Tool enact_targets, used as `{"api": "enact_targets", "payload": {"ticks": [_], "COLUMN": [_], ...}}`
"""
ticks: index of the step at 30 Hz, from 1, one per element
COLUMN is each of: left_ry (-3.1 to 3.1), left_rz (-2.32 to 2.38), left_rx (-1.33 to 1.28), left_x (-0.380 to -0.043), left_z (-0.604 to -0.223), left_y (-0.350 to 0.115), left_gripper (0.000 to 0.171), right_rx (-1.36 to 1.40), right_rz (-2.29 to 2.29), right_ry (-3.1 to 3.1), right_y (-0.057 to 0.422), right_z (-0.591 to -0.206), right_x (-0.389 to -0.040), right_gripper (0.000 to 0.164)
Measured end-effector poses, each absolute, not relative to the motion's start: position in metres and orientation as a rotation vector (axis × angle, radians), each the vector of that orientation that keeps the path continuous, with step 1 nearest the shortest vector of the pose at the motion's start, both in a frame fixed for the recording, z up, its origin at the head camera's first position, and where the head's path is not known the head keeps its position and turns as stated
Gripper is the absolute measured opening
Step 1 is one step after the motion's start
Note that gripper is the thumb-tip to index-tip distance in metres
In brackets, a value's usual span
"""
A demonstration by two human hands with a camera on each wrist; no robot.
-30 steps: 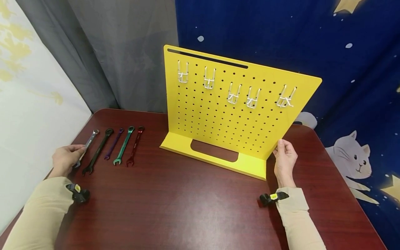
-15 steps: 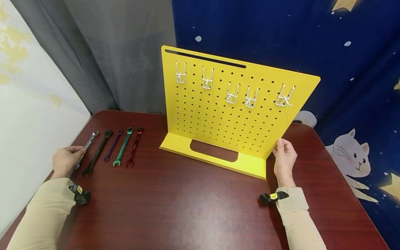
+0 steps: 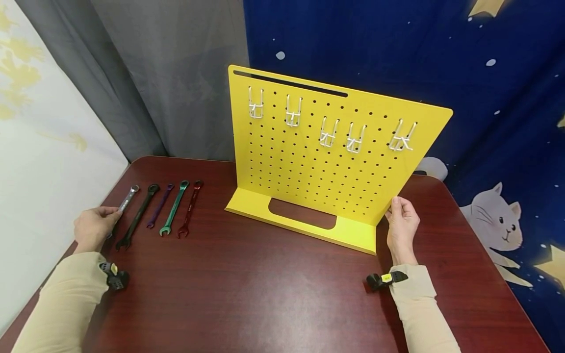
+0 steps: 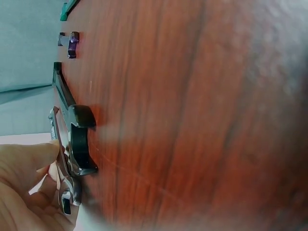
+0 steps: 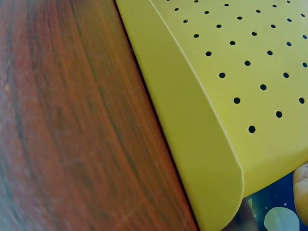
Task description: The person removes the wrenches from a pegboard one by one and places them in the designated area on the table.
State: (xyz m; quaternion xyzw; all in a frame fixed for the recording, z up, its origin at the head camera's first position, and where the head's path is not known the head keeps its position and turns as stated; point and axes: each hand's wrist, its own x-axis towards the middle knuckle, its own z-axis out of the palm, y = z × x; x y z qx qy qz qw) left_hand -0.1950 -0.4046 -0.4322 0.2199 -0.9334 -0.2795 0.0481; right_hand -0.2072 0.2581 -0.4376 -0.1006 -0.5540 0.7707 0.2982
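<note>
At the table's left, my left hand (image 3: 93,228) pinches the lower part of a silver combination wrench (image 3: 129,197) between thumb and fingers. In the left wrist view the open end of that silver wrench (image 4: 70,190) shows just below the thumb, close to a black wrench (image 4: 79,137). Over on the right, my right hand (image 3: 402,226) grips the lower right edge of a yellow pegboard (image 3: 304,166), thumb in front and the other fingers partly hidden behind. Only a bit of the right hand (image 5: 301,187) enters the right wrist view.
Beside the silver wrench lie a purple wrench (image 3: 160,206), a green wrench (image 3: 174,208) and a red wrench (image 3: 191,209) in a row. Several white wire hooks (image 3: 327,132) hang on the upper pegboard. Curtains (image 3: 185,88) stand behind the dark red table (image 3: 247,294).
</note>
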Motion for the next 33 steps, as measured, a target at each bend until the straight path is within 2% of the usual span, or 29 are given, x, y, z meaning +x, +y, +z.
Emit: {"api": "enact_targets", "payload": {"ticks": [33], "left_ry": [-2.845], "left_rz": [-0.851], "left_rx": [0.642], "left_x": [-0.1931], "left_z": [-0.4319], "left_y": [-0.4071], "left_gripper": [0.04], "right_rx": [-0.21], "right_rz": [2.059], "right_ry": [-1.442], "right_y": [0.26], "right_z": [-0.4412], "right_x": [-0.2093], "right_gripper": [0.013]}}
